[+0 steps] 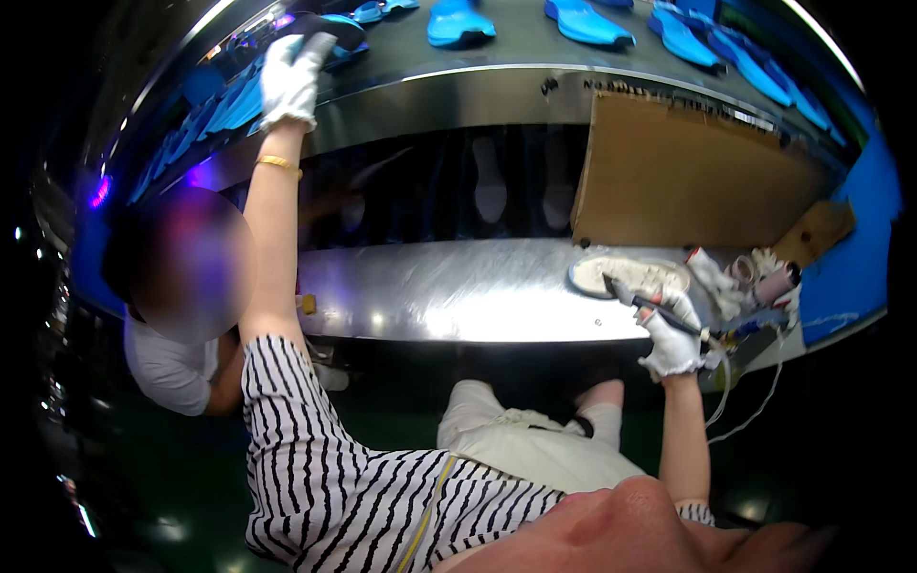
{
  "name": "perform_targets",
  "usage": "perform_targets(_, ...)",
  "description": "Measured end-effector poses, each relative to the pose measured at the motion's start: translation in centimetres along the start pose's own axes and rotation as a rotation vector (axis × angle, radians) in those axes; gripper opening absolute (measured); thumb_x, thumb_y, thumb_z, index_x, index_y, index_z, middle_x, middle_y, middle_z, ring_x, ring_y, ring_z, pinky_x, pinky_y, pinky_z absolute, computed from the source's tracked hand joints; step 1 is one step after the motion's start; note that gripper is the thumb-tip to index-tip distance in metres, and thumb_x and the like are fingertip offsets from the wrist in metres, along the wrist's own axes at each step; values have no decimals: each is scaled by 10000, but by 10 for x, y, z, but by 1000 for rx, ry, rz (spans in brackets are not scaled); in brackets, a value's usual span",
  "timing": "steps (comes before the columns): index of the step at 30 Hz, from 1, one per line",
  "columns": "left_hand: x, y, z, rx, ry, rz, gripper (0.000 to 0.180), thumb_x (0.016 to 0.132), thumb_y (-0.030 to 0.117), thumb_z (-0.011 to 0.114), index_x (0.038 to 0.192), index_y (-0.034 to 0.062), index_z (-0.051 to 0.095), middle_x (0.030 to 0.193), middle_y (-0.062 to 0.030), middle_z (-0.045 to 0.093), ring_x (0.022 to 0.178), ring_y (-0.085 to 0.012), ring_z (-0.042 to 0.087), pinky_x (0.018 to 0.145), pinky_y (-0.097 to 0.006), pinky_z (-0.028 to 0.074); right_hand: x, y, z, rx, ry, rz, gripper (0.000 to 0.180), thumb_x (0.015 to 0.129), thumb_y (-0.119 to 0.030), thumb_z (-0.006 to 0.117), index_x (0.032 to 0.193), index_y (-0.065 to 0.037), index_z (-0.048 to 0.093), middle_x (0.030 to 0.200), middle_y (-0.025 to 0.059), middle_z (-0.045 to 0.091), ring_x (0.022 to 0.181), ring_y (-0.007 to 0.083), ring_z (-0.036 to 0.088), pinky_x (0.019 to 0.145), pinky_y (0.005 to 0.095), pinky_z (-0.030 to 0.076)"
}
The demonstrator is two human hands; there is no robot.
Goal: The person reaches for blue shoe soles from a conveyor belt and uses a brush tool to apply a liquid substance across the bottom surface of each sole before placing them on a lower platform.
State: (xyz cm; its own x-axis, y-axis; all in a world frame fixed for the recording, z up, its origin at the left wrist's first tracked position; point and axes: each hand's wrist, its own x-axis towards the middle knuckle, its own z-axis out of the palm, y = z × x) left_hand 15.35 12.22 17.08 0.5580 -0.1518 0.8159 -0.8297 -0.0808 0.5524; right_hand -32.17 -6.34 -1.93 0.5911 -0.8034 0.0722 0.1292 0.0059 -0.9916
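My left hand (289,84), in a white glove, reaches far up to the conveyor at the upper left. Its fingers close on the edge of a dark shoe-shaped piece (336,31), with blue showing beside it. My right hand (671,334), in a white glove with some bare fingertips, grips a black brush-like tool (652,307) with a pointed dark tip. A pale tube trails from the tool's rear end. That tip is over an off-white shoe (594,275), which lies on its side or flat on the metal shelf (430,286); I cannot tell which.
Several blue shoe lasts (458,21) stand on the dark conveyor belt (521,48). A cardboard sheet (702,172) leans behind the shelf's right part. Spools (776,285) and crumpled white gloves (714,285) crowd its right end. Another person (177,358) is close on my left.
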Motion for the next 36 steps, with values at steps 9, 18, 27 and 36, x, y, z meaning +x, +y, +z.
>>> perform_targets(9,-58,86,-22,-1483,-599,-140,588,941,529,267,701,86,569,926,-128,576,796,-220,448,714,-334,399,-7,7,-13,16,61,81,215,775,-16,638,968,-17,544,807,62,608,730,126,591,698,251,474)
perform_targets(18,-327,119,59,-1844,-561,-1598,914,742,783,341,1272,45,434,1327,-208,404,1240,-367,375,999,-528,334,-19,-17,12,-36,-107,11,154,764,-8,618,899,-21,544,803,55,607,706,102,590,662,229,473)
perform_targets(27,-364,144,57,-1859,-825,-1509,999,689,848,290,1420,169,229,1396,-234,310,1247,-475,331,970,-668,282,-9,-9,32,-3,-212,-54,127,776,-8,632,879,-27,560,828,60,615,753,116,602,715,248,485)
perform_targets(36,-367,173,74,-1786,-535,-1449,719,857,660,325,1296,96,409,1229,-152,513,1088,-274,546,918,-420,476,7,-2,52,-26,-39,-181,136,748,9,643,858,-29,573,824,49,621,749,102,601,714,231,483)
